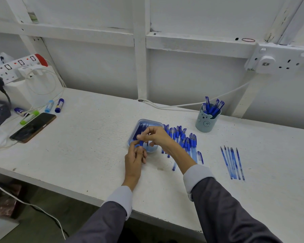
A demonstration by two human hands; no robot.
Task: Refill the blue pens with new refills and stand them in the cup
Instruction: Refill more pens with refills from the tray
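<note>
Over the near edge of the tray (147,122), the left hand (134,159) curls its fingers round a blue pen (141,143), and the right hand (157,135) pinches the pen's upper end. More pens (182,139) lie just right of the tray. The cup (206,121) stands farther right, holding several pens, and loose refills (232,163) lie well to the right.

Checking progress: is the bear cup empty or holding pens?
Holding pens: several blue pens stand leaning inside the cup, their tops sticking out above its rim.
</note>
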